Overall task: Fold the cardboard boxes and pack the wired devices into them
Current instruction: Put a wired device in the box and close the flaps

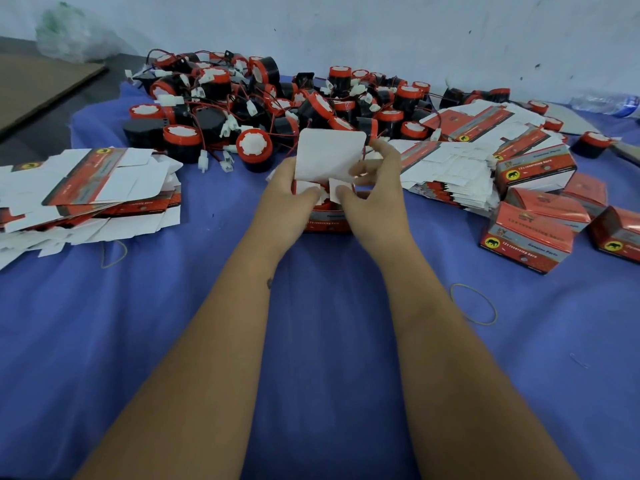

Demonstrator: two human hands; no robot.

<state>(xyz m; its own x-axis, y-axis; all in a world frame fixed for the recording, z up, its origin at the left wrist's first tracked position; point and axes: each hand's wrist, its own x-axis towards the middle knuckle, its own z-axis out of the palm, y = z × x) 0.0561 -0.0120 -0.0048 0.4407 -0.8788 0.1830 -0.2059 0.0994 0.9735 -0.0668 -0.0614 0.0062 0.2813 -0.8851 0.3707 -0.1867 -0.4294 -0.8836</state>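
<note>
Box btwn my hands, device inside, I think; left hand & right hand pinch side flaps inward. Next: tuck top lid down.

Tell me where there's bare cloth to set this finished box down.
Bare blue cloth lies near you, left of the left forearm below the flat box stack. Another bare patch lies right of the right forearm, around the rubber band, below the packed boxes. The device pile behind the held box is crowded.
</note>
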